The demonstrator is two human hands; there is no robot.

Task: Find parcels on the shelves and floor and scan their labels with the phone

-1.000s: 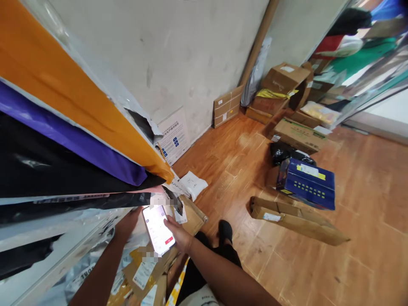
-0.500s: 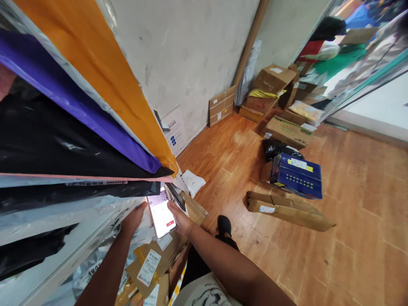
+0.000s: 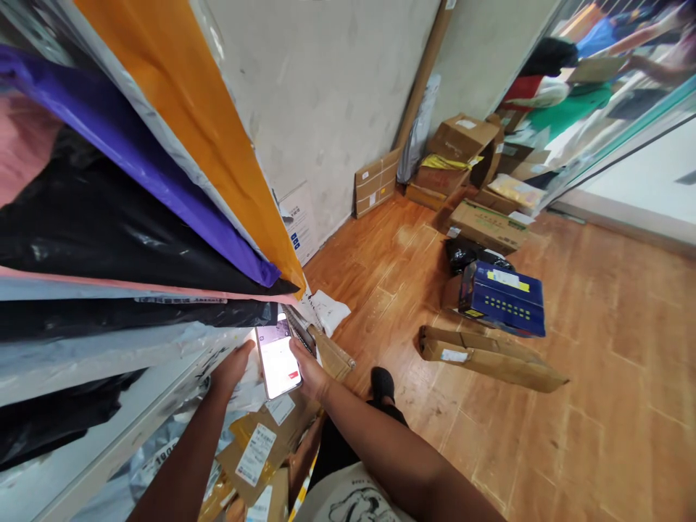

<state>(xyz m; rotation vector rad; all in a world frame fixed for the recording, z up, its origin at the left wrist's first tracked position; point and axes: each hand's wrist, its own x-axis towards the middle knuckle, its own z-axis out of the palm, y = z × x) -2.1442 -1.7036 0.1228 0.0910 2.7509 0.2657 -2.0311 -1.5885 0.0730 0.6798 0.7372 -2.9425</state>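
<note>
My right hand (image 3: 307, 371) grips a lit smartphone (image 3: 278, 357) by its right edge, with the screen facing up towards me. My left hand (image 3: 233, 367) reaches in beside the phone's left edge and rests against the plastic parcel bags on the shelf; its fingertips are hidden behind the phone and bags. Just above the phone hang the ends of stacked mailer bags: orange (image 3: 190, 116), purple (image 3: 130, 159) and black (image 3: 109, 232). Brown cardboard parcels with white labels (image 3: 255, 453) lie beneath my hands.
A long flat carton (image 3: 489, 359) lies on the wooden floor (image 3: 598, 406), with a blue box (image 3: 503, 299) behind it. More cartons (image 3: 467, 156) are piled in the far corner by the wall. A white bag (image 3: 330, 312) lies near the shelf. My foot (image 3: 382, 382) stands below.
The phone and both hands have shifted slightly up and closer to the hanging bags. My view has turned a little, bringing more of the bags into sight.
</note>
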